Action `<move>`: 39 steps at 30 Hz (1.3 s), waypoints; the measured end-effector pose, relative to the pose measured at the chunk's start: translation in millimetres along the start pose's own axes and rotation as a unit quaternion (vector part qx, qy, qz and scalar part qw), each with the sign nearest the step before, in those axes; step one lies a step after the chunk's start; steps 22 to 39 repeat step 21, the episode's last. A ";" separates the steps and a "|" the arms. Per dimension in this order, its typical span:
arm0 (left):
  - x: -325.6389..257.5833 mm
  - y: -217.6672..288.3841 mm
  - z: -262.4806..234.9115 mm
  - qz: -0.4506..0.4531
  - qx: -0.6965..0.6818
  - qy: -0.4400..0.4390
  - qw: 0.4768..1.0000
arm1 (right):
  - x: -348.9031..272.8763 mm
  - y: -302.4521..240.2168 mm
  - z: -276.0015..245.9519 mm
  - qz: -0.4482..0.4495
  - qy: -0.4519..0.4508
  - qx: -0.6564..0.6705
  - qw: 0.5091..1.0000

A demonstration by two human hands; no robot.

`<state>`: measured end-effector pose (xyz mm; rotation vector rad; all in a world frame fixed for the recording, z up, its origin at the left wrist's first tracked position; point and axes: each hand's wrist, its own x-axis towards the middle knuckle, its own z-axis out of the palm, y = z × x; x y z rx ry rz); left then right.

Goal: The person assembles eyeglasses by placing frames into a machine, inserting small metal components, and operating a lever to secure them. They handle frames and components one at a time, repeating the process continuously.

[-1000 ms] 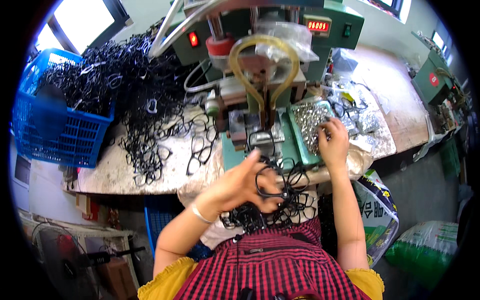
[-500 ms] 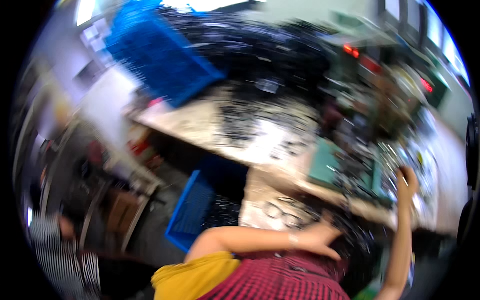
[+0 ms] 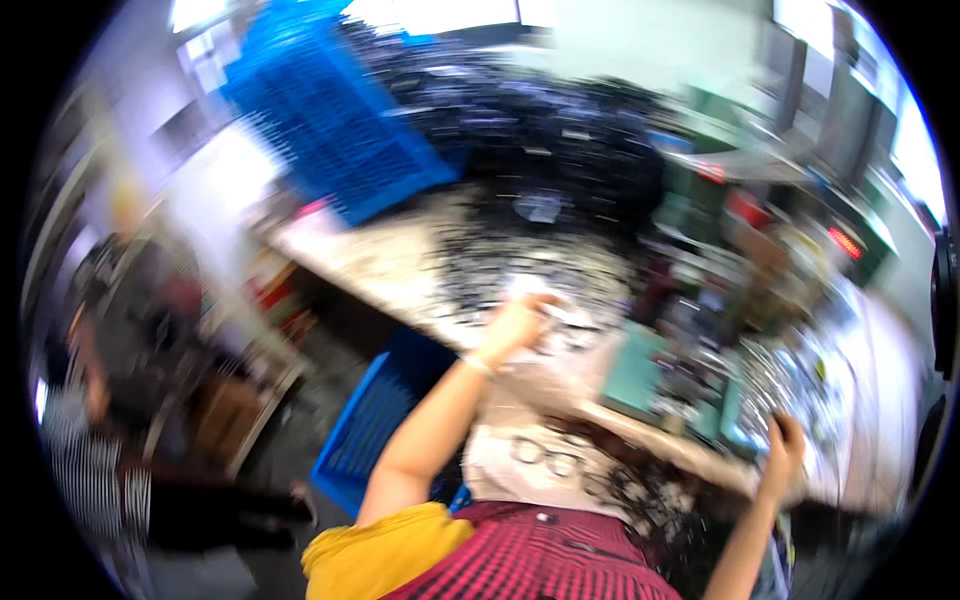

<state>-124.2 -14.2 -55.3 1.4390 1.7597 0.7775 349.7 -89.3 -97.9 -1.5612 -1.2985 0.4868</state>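
The picture is smeared by motion. My left hand (image 3: pixel 515 325) is stretched out over the pale worktable (image 3: pixel 380 260), at the near edge of a big heap of black spectacle frames (image 3: pixel 560 160). Something pale shows at its fingertips, but the blur hides whether it grips anything. My right hand (image 3: pixel 785 450) rests with curled fingers on the table's front edge, beside a tray of small shiny metal parts (image 3: pixel 800 370). More black frames (image 3: pixel 640 490) and one single frame (image 3: pixel 540 455) lie on a light cloth in my lap.
A green bench machine (image 3: pixel 690 380) with red lights stands between my hands. A blue plastic crate (image 3: pixel 330 110) sits on the table's far left, and another blue crate (image 3: pixel 365 440) stands under the table. A person in striped clothing (image 3: pixel 90 460) is at the left.
The view has swung to the left. My left hand has risen from my lap to the heap of frames on the table. My right hand has stayed by the parts tray.
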 end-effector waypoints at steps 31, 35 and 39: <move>94.2 -60.8 53.8 0.101 0.355 0.146 0.918 | 40.2 -146.7 146.5 0.016 -0.052 0.445 0.894; 94.2 -60.8 53.8 0.101 0.355 0.146 0.918 | 40.2 -146.7 146.5 0.016 -0.052 0.445 0.894; 94.2 -60.8 53.8 0.101 0.355 0.146 0.918 | 40.2 -146.7 146.5 0.016 -0.052 0.445 0.894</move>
